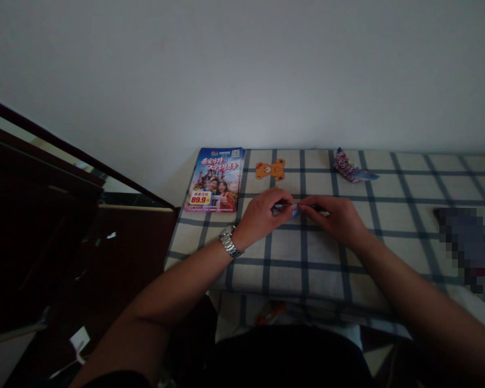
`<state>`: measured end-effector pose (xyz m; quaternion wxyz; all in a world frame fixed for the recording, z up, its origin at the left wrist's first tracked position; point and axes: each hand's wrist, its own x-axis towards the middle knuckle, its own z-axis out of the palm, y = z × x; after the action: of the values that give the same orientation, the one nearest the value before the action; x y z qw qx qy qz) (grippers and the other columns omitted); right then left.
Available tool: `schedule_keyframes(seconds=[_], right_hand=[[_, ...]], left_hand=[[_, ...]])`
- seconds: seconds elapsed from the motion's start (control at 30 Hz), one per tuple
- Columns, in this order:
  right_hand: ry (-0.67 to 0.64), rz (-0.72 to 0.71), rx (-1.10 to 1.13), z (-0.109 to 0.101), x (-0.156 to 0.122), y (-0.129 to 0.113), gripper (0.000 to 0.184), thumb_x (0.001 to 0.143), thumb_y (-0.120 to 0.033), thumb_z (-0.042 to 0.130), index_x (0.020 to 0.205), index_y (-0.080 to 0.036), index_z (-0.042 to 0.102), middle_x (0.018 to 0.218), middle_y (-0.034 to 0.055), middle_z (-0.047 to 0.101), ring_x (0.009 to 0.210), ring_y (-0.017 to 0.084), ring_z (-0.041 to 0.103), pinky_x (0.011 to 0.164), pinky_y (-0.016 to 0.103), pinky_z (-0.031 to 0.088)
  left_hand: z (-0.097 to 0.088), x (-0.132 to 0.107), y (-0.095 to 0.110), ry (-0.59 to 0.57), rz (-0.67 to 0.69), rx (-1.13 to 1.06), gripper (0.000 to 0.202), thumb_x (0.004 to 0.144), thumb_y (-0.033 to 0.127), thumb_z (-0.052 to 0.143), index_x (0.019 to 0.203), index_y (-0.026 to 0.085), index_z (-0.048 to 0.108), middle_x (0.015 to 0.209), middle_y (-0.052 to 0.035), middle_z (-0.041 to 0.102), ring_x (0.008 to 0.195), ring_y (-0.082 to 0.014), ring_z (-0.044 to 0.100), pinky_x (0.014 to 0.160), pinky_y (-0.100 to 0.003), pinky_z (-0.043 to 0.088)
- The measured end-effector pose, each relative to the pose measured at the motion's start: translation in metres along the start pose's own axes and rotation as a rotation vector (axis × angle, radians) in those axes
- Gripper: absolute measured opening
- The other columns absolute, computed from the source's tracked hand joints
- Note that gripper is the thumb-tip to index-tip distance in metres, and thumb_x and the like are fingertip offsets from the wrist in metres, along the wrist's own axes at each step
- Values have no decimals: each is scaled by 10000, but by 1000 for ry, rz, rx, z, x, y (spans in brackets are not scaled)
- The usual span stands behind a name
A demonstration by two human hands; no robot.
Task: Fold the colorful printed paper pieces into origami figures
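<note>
Over the checked tablecloth, my left hand [267, 209] and my right hand [334, 215] meet with their fingertips close together. Between them they pinch a small folded piece of paper [296, 211], of which only a bluish bit shows; the fingers cover the rest. A silver watch [231, 241] is on my left wrist. Left of my hands lies a stack of printed flyers [214, 180], blue and pink, the top one marked 89.9. Beyond my right hand rests a folded paper shape [351, 168] with a colourful print and a pointed end.
The table [323, 277] has a white and blue checked cloth and stands against a pale wall [291, 70]. A brown bear picture [270, 170] is on the cloth behind my hands. At the right lies a dark, pixelated object [469, 248]. Dark furniture [36, 215] stands left.
</note>
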<state>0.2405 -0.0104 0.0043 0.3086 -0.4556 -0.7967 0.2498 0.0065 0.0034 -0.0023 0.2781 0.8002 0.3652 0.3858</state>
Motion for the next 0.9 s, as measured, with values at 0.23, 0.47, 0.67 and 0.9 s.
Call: schedule_keyframes(seconds=[0.23, 0.47, 0.67, 0.9], right_hand=[[24, -35, -13, 1, 0, 3, 239, 1027, -384, 629, 1097, -245, 810, 1024, 48, 840, 839, 229, 786, 789, 334, 612], [47, -55, -4, 0, 0, 6, 226, 1011, -379, 673, 1107, -231, 813, 991, 34, 845, 773, 203, 785, 725, 299, 613], [25, -100, -22, -1, -1, 5, 197, 1029, -345, 653, 1085, -241, 810, 996, 27, 843, 825, 209, 794, 760, 304, 612], [16, -96, 1, 1, -2, 6, 191, 1021, -333, 646, 1065, -237, 807, 1007, 33, 839, 836, 209, 793, 756, 296, 611]], left_hand=[[-1, 0, -1, -28, 57, 32, 59, 990, 244, 702, 1034, 209, 682, 971, -9, 704, 902, -138, 664, 838, -282, 507], [-3, 1, -1, -23, 66, 80, 38, 1012, 238, 670, 996, 207, 683, 935, -1, 696, 871, -129, 660, 801, -271, 514], [-2, 1, -1, -15, 73, 100, 18, 990, 206, 676, 977, 200, 665, 942, -5, 676, 875, -129, 650, 802, -268, 516], [0, 0, 2, -12, 63, 72, 37, 971, 181, 681, 1002, 195, 667, 956, -14, 678, 874, -131, 650, 804, -265, 533]])
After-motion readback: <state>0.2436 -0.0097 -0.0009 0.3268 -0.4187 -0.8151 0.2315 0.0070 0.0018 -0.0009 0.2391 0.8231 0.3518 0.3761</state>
